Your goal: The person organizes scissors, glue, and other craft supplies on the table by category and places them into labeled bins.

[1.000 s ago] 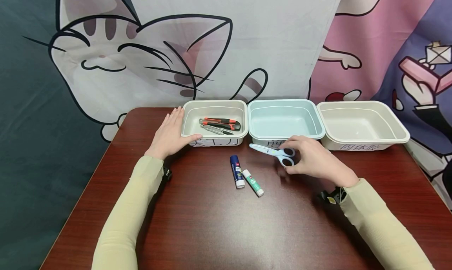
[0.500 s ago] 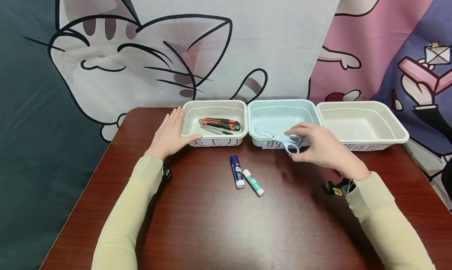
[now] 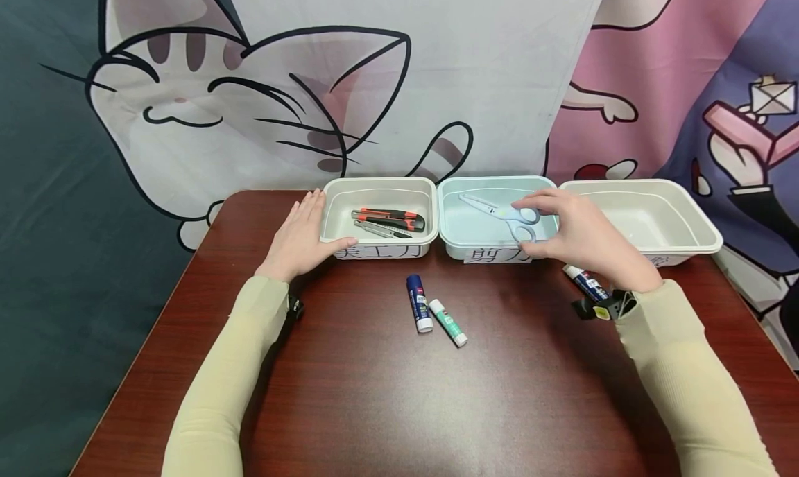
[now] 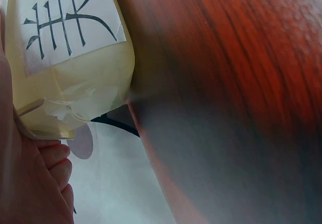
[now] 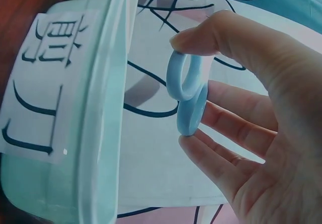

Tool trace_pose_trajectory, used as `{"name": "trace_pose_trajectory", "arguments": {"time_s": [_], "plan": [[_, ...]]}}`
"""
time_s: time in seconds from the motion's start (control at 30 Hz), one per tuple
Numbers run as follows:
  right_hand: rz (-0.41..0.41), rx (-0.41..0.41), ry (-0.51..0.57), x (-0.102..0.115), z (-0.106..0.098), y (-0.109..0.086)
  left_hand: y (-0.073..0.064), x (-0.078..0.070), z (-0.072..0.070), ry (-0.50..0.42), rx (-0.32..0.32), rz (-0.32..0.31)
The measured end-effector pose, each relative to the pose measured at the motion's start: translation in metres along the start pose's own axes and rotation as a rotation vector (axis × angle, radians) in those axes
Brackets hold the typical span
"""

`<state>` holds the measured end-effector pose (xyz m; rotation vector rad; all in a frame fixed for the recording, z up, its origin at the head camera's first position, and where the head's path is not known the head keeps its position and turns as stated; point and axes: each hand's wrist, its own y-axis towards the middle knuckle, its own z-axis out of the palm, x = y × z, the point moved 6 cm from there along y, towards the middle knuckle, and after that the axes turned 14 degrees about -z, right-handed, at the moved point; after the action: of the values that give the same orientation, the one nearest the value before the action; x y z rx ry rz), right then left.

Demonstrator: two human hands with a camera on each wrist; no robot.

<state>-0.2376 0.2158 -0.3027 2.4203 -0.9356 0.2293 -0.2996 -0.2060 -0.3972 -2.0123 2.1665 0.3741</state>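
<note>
Head view: three bins stand in a row along the far edge of a reddish-brown surface point(image 3: 362, 401). Right hand point(image 3: 583, 231) is over the front right of the middle, blue bin point(image 3: 454, 250), holding light-blue scissors point(image 3: 507, 213). Grip, right: pinching, thumb at one handle loop, a fingertip at the other; right wrist view agrees. Scissors lie within the outline of the blue bin as seen from above, blades toward the far left; cannot tell whether they touch its floor.

Left hand point(image 3: 297, 237) rests against the left, cream bin point(image 3: 374, 194), fingers extended along its side, thumb along the front rim. Grip, left: straight-fingered, not curled round anything. Left wrist view shows the bin's lettered front close to the palm.

Contents, left bin: two orange-and-black cutters point(image 3: 407, 220) and a grey cutter point(image 3: 381, 229), close together. The right, cream bin point(image 3: 646, 213) stands just beside the blue one. Each bin bears a handwritten paper label point(image 3: 496, 255) in front.

On the surface before the bins: a dark-blue glue stick point(image 3: 419, 304) and a slimmer green glue stick point(image 3: 447, 322), lying near each other. Another blue tube point(image 3: 587, 283) lies by the right wrist, partly hidden. Backdrop: a cloth point(image 3: 487, 68) printed with a cartoon cat.
</note>
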Motion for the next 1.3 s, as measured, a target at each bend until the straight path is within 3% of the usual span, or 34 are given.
{"name": "trace_pose_trajectory", "arguments": {"time_s": [0.33, 0.67, 1.03, 1.3], "plan": [[-0.013, -0.032, -0.024, -0.011, -0.016, 0.018, 0.0, -0.001, -0.001, -0.008, -0.001, 0.006], [0.057, -0.006, -0.008, -0.034, -0.018, 0.031, 0.001, 0.0, 0.0, 0.003, -0.002, 0.007], [0.107, 0.072, -0.005, -0.06, 0.001, 0.04, 0.001, 0.0, 0.0, -0.005, -0.004, 0.009], [0.16, 0.182, -0.004, -0.078, 0.033, 0.036, 0.0, 0.0, 0.0, -0.006, -0.004, 0.002]]}}
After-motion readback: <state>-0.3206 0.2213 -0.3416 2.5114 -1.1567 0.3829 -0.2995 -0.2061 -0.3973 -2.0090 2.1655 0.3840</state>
